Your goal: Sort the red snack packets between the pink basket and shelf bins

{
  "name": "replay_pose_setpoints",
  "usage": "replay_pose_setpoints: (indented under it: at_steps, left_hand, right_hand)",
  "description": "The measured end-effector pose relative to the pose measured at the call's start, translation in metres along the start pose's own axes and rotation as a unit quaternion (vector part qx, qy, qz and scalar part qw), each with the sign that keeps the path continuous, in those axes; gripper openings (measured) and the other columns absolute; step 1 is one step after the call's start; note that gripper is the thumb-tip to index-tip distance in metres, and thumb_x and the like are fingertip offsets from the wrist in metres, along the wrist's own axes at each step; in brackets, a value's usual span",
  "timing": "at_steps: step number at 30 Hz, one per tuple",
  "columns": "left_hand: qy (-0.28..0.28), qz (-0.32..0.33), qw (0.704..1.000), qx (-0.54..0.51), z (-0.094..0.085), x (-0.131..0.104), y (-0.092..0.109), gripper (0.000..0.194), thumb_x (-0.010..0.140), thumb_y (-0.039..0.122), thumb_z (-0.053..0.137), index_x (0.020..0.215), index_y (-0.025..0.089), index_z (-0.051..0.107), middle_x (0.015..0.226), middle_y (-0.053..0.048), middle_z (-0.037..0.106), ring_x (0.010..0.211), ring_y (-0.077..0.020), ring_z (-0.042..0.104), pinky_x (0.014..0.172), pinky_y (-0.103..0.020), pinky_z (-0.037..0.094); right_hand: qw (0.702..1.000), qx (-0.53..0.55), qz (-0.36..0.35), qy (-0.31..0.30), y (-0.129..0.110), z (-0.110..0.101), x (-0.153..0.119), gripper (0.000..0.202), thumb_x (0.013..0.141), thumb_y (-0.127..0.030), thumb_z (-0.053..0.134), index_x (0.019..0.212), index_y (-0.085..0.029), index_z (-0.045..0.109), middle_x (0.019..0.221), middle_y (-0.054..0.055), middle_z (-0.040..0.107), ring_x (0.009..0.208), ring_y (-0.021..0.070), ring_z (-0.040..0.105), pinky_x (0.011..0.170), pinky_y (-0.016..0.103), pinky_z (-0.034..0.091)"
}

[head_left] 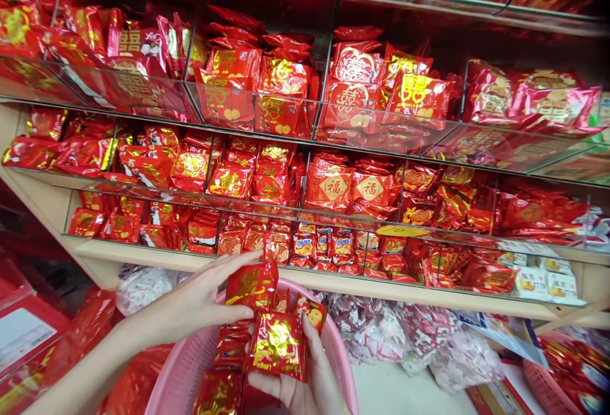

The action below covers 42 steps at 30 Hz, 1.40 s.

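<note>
My left hand [210, 291] grips a red snack packet [251, 285] between its thumb and fingers. Just below and to the right, my right hand [317, 374] holds a shiny red-and-gold snack packet [277, 340] with its printed front facing up. Behind the right thumb shows another red packet [312, 314] with a cookie picture; whether the hand grips it too I cannot make out. Both hands are over a pink plastic basket [169, 374], in which more red packets [216, 393] lie along the left side. My right hand and the packets hide part of its inside.
Tiered shelves [267, 126] with clear dividers hold rows of red wedding-style snack packets. White boxed packets [548, 281] stand at the lower right. Bagged goods [381, 329] lie under the shelf, and a red basket [543, 380] is at the right. Red bags [136, 377] are at the left.
</note>
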<state>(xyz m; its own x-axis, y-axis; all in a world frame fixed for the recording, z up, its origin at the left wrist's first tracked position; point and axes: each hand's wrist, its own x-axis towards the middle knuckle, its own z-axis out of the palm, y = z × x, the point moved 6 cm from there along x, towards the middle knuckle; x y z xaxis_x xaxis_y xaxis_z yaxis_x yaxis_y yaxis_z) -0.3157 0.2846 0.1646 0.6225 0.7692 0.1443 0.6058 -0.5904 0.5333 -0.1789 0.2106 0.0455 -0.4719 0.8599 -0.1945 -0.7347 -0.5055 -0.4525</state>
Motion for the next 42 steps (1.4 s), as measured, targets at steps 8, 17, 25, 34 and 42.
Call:
replay_pose_setpoints:
  at_steps: [8, 17, 25, 34, 42]
  left_hand:
    - [-0.024, 0.018, 1.000, 0.006, 0.010, -0.007, 0.018, 0.073, 0.083, 0.039, 0.062, 0.144, 0.037, 0.021, 0.151, -0.002, 0.033, 0.136, -0.0213, 0.034, 0.110, -0.044, 0.031]
    - [0.017, 0.014, 1.000, 0.002, 0.005, -0.001, 0.011, 0.075, 0.084, 0.046, 0.059, 0.146, 0.033, 0.018, 0.151, -0.007, 0.031, 0.135, -0.0238, 0.034, 0.108, -0.045, 0.033]
    - [0.004, 0.031, 0.999, 0.040, 0.017, -0.006, 0.017, 0.076, 0.084, 0.041, 0.061, 0.146, 0.034, 0.017, 0.150, -0.005, 0.033, 0.135, -0.0227, 0.035, 0.108, -0.044, 0.034]
    - [0.021, 0.044, 0.996, 0.079, 0.019, -0.010, 0.026, 0.077, 0.084, 0.038, 0.061, 0.147, 0.034, 0.016, 0.148, -0.006, 0.038, 0.132, -0.0254, 0.039, 0.104, -0.044, 0.040]
    - [-0.046, 0.064, 0.990, 0.113, 0.053, -0.018, 0.045, 0.081, 0.081, 0.039, 0.064, 0.146, 0.035, 0.017, 0.140, -0.004, 0.049, 0.126, -0.0253, 0.047, 0.097, -0.042, 0.046]
  right_hand:
    - [1.000, 0.000, 0.006, -0.003, 0.003, 0.003, -0.001, 0.074, 0.088, -0.064, 0.028, 0.128, -0.007, 0.050, 0.119, 0.016, 0.066, 0.099, 0.0234, 0.066, 0.083, 0.037, 0.050]
    - [0.999, -0.014, 0.001, 0.033, 0.000, 0.000, -0.004, 0.073, 0.086, -0.064, 0.033, 0.129, -0.008, 0.049, 0.118, 0.017, 0.066, 0.097, 0.0241, 0.067, 0.083, 0.040, 0.051]
    - [0.999, -0.012, 0.008, 0.041, 0.001, 0.001, -0.003, 0.071, 0.087, -0.063, 0.035, 0.128, -0.008, 0.050, 0.117, 0.016, 0.067, 0.096, 0.0250, 0.068, 0.082, 0.041, 0.052]
    - [0.999, -0.008, 0.006, 0.041, 0.002, 0.000, -0.002, 0.066, 0.087, -0.061, 0.036, 0.126, -0.010, 0.053, 0.116, 0.015, 0.067, 0.096, 0.0245, 0.067, 0.082, 0.041, 0.052]
    - [0.998, 0.045, 0.016, 0.033, 0.008, -0.004, -0.001, 0.070, 0.084, -0.066, 0.036, 0.122, -0.011, 0.057, 0.102, 0.017, 0.072, 0.082, 0.0240, 0.068, 0.078, 0.049, 0.051]
